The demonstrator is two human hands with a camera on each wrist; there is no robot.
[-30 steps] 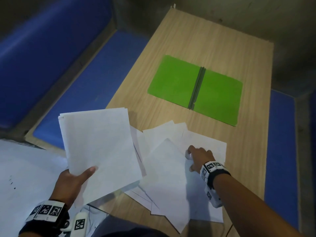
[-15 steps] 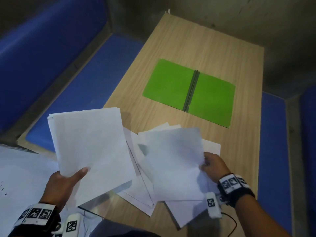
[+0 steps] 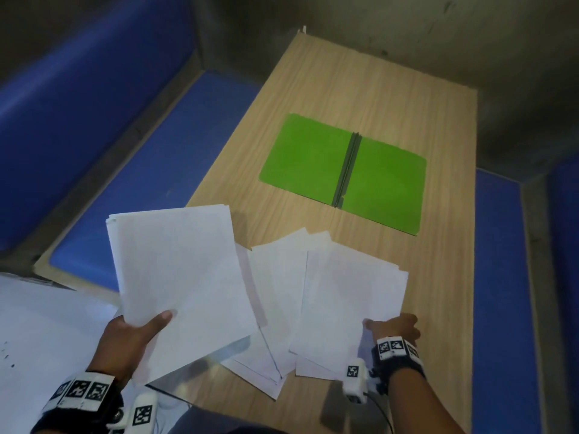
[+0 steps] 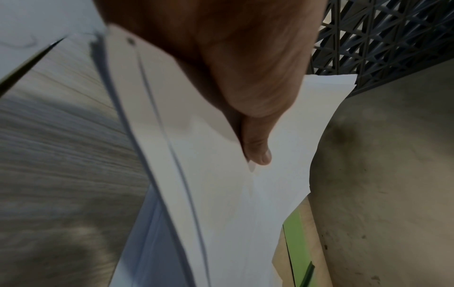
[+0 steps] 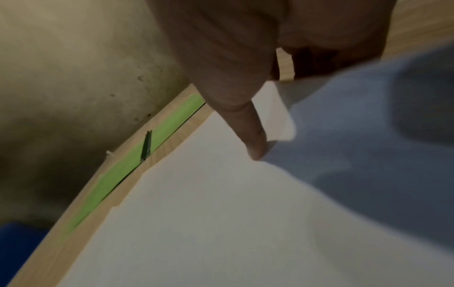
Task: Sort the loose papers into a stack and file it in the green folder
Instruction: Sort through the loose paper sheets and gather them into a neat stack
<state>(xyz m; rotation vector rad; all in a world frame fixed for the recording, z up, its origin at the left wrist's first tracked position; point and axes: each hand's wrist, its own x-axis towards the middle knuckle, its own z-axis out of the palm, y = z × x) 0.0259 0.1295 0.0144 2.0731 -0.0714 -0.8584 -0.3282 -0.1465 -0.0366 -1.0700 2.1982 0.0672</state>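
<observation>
My left hand grips a stack of white papers by its near edge, thumb on top, lifted over the table's left side. My right hand pinches the near right corner of a single white sheet, thumb on its top face, raised above the loose papers still spread on the table. The green folder lies open and flat farther back, its dark spine in the middle; both wrist views show it only as a thin green strip.
The wooden table is narrow, with blue padded seats along its left and right sides. A grey wall stands behind. White cloth fills the near left corner.
My right hand has taken one sheet off the loose pile and drawn it toward me and to the right. The left hand keeps its stack nearly still.
</observation>
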